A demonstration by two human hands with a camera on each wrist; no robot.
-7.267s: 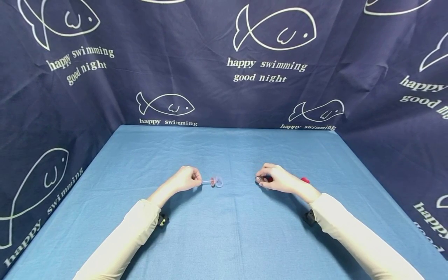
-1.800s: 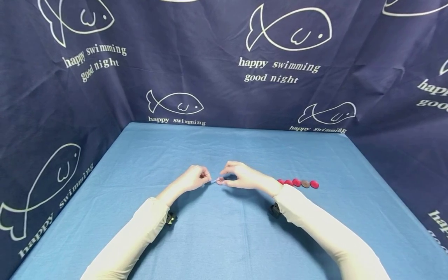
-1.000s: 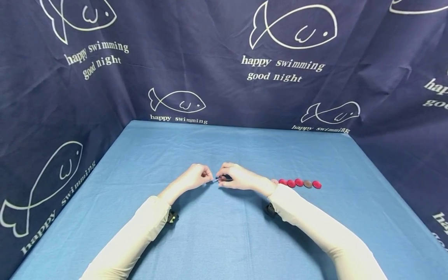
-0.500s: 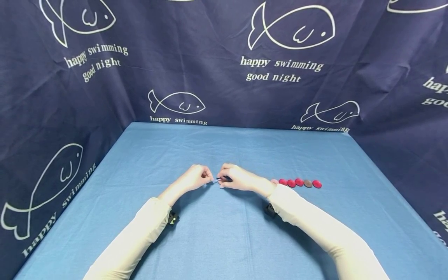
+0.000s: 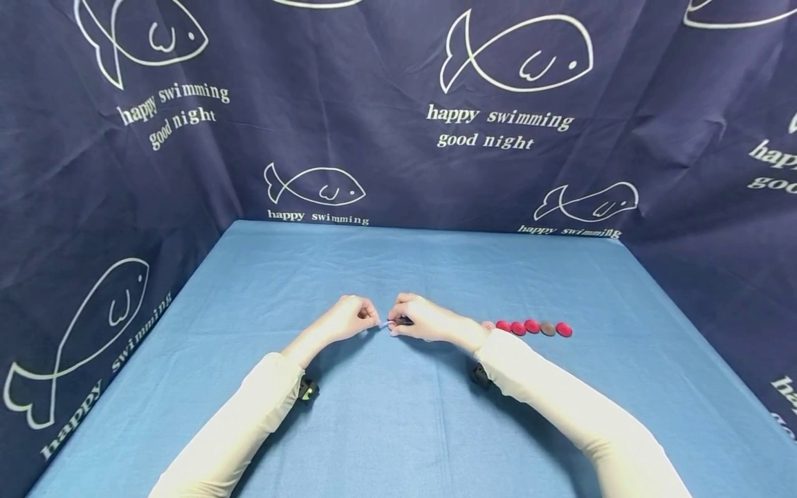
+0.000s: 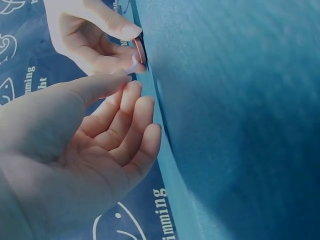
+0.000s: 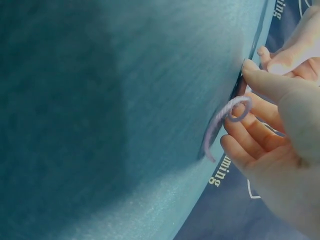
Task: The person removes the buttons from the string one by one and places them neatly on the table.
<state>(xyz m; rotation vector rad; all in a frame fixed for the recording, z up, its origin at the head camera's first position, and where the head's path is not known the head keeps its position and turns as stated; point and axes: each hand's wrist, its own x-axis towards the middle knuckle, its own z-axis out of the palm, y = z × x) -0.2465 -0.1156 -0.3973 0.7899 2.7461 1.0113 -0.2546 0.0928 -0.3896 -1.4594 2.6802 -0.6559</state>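
My left hand (image 5: 350, 318) pinches one end of a pale purple cord (image 6: 133, 65) between thumb and index finger, its other fingers loosely curled. Right beside it, my right hand (image 5: 425, 319) pinches a reddish-brown button (image 6: 140, 50) by its edge. The button stands on edge close over the table, where the cord meets it. On the far side, the cord's free part (image 7: 220, 119) curls in a loop and trails down along the cloth in the right wrist view. In the head view the right fingers mostly hide the button.
To the right, by the right forearm, several buttons lie in a row: a pink button (image 5: 488, 324), red buttons (image 5: 518, 328) and a brown button (image 5: 547, 328). A blue cloth (image 5: 373, 415) covers the table. Dark curtains (image 5: 386, 104) with fish drawings stand behind and at both sides.
Since the oldest frame, my right hand has gone left from the brown button to the cord, uncovering the button row. Its fingers have since closed on the button; the left hand has barely moved.
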